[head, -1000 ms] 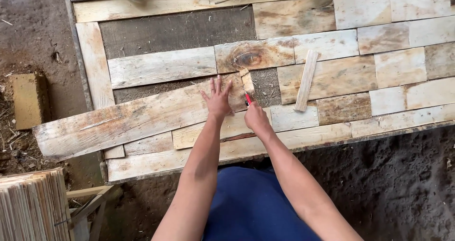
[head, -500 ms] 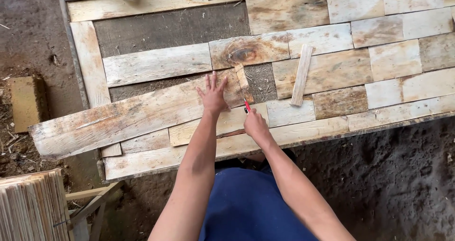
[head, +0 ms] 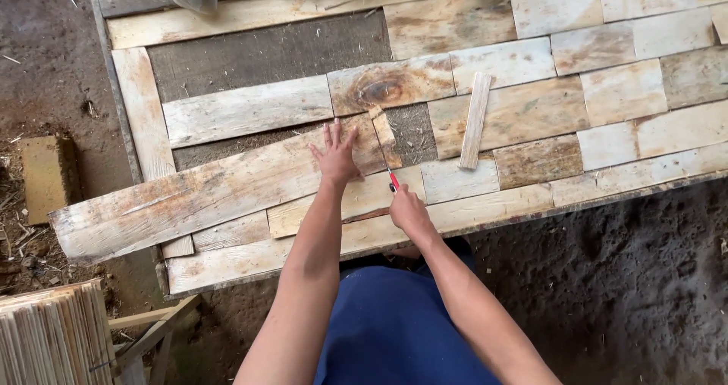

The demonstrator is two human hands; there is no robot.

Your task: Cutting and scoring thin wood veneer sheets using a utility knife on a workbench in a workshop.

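Planks cover most of the worktop [head: 227, 267], a big panel of pale offcuts fitted edge to edge like brickwork. From where I stand the right half looks filled. On the left a wide dark gap [head: 265, 55] of bare backing shows at the far side, and a thinner strip of it runs lower down, so I'd judge the panel well over half laid with the left part left to fill.

Across the near-left corner lies the long board [head: 205, 195], slanting and hanging past the worktop's left edge. The left hand [head: 336, 158] presses flat on its right end, fingers spread and open, holding it down rather than gripping. At that end a small block [head: 381, 126] sits over another little bare patch.

The right hand [head: 407, 209] is closed around a red-handled tool [head: 393, 179], its thin tip aimed along the board's end; whether it is a pencil or a blade I cannot tell. No cut shows there yet.

A loose slat [head: 475, 120] rests upright-ways across the laid pieces to the right, touching nothing in hand. Bundled sticks [head: 49, 339] stand at the near left, on the dirt floor [head: 637, 279].
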